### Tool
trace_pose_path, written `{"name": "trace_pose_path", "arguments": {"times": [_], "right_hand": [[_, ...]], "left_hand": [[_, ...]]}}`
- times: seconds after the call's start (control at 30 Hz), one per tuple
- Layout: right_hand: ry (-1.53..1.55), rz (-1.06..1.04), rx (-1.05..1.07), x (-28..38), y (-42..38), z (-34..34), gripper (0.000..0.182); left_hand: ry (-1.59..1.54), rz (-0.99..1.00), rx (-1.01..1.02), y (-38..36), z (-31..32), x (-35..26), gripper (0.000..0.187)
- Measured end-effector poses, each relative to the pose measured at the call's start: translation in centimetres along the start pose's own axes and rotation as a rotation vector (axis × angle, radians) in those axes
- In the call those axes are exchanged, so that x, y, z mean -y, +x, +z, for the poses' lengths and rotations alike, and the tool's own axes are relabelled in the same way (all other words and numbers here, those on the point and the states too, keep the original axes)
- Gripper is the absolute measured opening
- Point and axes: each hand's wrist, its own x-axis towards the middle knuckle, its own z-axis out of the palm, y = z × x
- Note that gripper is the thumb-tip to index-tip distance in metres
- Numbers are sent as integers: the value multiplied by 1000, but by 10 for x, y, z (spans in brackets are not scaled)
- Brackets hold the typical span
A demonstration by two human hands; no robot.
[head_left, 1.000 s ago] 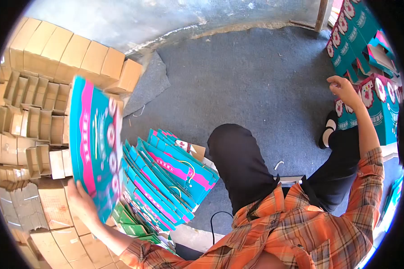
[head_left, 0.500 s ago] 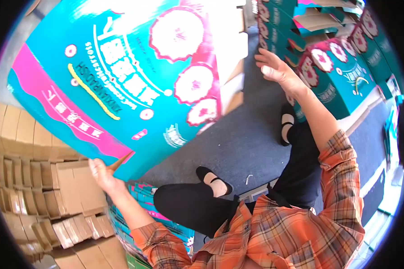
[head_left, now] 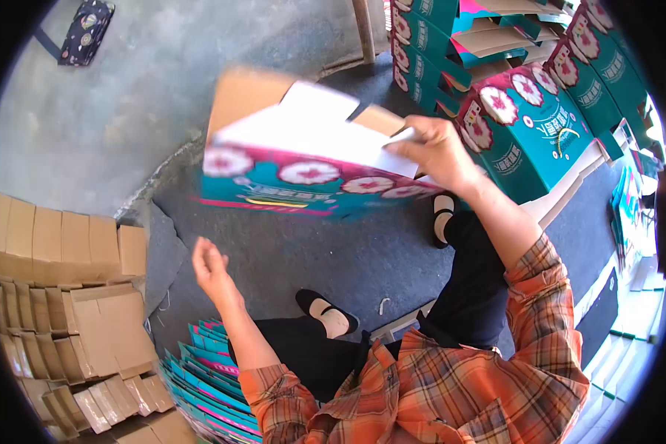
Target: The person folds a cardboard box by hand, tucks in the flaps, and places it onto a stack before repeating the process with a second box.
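A teal cardboard carton (head_left: 274, 177) with pink-edged white flower prints hangs in front of me, a little blurred. Its upper side is open, with white and brown flaps (head_left: 255, 96) sticking up. My right hand (head_left: 440, 152) is closed on the carton's edge at its right end, thumb toward me. Below the carton's left end, my left hand (head_left: 216, 277) is apart from it and holds nothing; its fingers are loosely bent and open.
Stacked teal cartons (head_left: 533, 133) stand at the right. Bundles of brown cardboard boxes (head_left: 107, 325) line the left. Flat teal cartons (head_left: 211, 385) lie beside my left leg. A dark patterned pouch (head_left: 87, 33) is on the floor at the back left.
The carton has turned from its broad printed face to its open side and moved lower. My right hand has taken hold of it; my left hand has let go.
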Motion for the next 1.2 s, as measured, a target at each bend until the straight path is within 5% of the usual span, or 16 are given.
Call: {"name": "trace_pose_path", "arguments": {"times": [0.07,0.17,0.27,0.5,0.8,1.2], "right_hand": [[-416,-276,10,11,-5,20,10],[-588,-480,50,7,-4,43,6],[-741,-565,187,-9,-6,61,5],[-804,-588,314,-15,-12,87,5],[-694,-639,288,-15,-18,79,11],[-786,-816,319,-2,-34,63,20]], "left_hand": [[-46,152,-81,-4,3,-16,43],[-42,397,20,-6,3,-30,60],[-22,439,353,-1,0,-29,73],[569,413,734,-29,25,-48,26],[458,205,777,-17,18,-42,18],[534,242,609,-13,27,-38,17]]}}
